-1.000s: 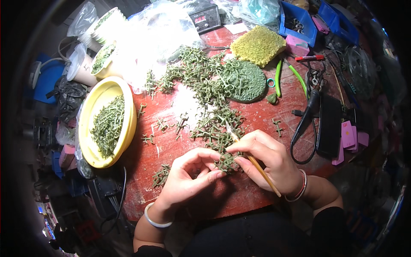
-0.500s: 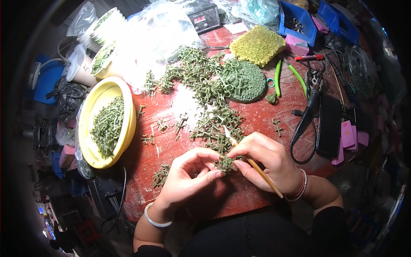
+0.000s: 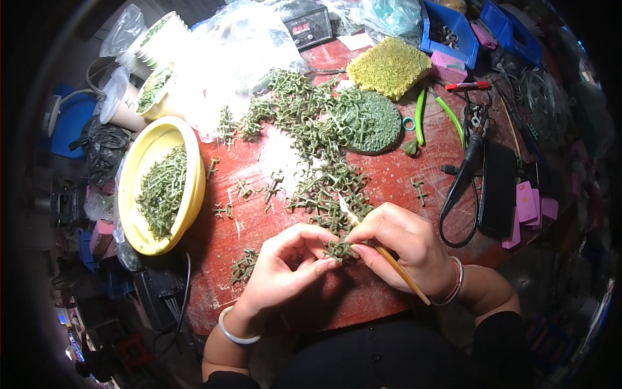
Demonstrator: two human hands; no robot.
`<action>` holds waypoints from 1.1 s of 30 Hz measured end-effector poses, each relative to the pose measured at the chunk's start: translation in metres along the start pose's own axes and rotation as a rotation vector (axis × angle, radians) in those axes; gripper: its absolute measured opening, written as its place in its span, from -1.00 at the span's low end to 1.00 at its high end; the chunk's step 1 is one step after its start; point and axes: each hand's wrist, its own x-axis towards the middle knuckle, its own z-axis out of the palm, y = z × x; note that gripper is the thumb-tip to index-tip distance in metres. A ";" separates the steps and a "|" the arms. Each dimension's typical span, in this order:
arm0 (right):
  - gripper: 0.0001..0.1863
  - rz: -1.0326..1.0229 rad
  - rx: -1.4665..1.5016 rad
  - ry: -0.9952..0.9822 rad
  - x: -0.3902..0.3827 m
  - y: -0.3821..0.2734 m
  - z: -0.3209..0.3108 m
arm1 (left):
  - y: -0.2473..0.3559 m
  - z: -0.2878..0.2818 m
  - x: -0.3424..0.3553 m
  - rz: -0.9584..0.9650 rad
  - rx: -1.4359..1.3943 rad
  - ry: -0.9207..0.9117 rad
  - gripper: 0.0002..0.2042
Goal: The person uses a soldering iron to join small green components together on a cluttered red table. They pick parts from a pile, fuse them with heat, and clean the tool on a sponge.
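Left hand (image 3: 285, 272) and right hand (image 3: 405, 249) pinch one green piece (image 3: 339, 248); the right also grips a stick (image 3: 382, 249). Risk: the stick could slip, dropping the piece onto the desk (image 3: 389, 181).

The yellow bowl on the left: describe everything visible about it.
The yellow bowl is a round, shallow basin, plastic by its look, with a smooth pale-yellow wall and a thick rim. It sits tilted at the left edge of the red table, partly overhanging it. A heap of small green pieces lies inside, covering much of the bottom. A clear bag lies close by its upper rim. Neither hand touches it.
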 end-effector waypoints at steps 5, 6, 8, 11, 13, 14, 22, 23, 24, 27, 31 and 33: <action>-0.78 0.004 -0.007 0.002 -0.001 0.001 0.000 | 0.000 0.003 0.000 0.028 0.061 0.006 -0.69; -0.78 0.004 -0.006 0.001 -0.001 0.001 0.000 | 0.000 0.003 -0.001 0.027 0.061 0.006 -0.69; -0.77 0.003 -0.037 -0.020 -0.001 0.001 0.000 | -0.002 0.002 -0.001 -0.017 0.075 0.000 -0.73; -0.76 -0.007 -0.071 -0.037 -0.001 -0.002 0.000 | -0.008 0.001 0.000 0.056 0.145 -0.015 -0.76; -0.75 -0.021 -0.088 -0.037 -0.001 -0.002 -0.001 | -0.008 -0.001 -0.001 0.041 0.175 -0.021 -0.76; -0.75 -0.036 -0.106 -0.036 -0.001 -0.002 -0.001 | -0.007 -0.001 -0.001 0.026 0.205 -0.027 -0.77; -0.74 -0.120 -0.193 -0.050 -0.005 0.000 0.002 | -0.010 -0.003 0.000 0.042 0.284 -0.009 -0.76; -0.75 -0.134 -0.216 -0.055 -0.005 0.000 0.003 | -0.009 -0.002 -0.001 0.024 0.276 -0.005 -0.76; -0.75 -0.133 -0.217 -0.054 -0.006 0.001 0.004 | -0.008 -0.002 -0.001 0.024 0.275 -0.006 -0.76; -0.66 -0.187 -0.283 -0.020 -0.007 0.001 0.006 | -0.004 0.002 -0.001 0.032 0.304 0.010 -0.77; -0.66 -0.243 -0.335 -0.014 -0.008 0.002 0.008 | -0.001 0.004 0.000 0.003 0.339 0.032 -0.75; -0.66 -0.250 -0.344 -0.009 -0.008 0.002 0.008 | -0.001 0.003 0.000 0.025 0.398 0.034 -0.74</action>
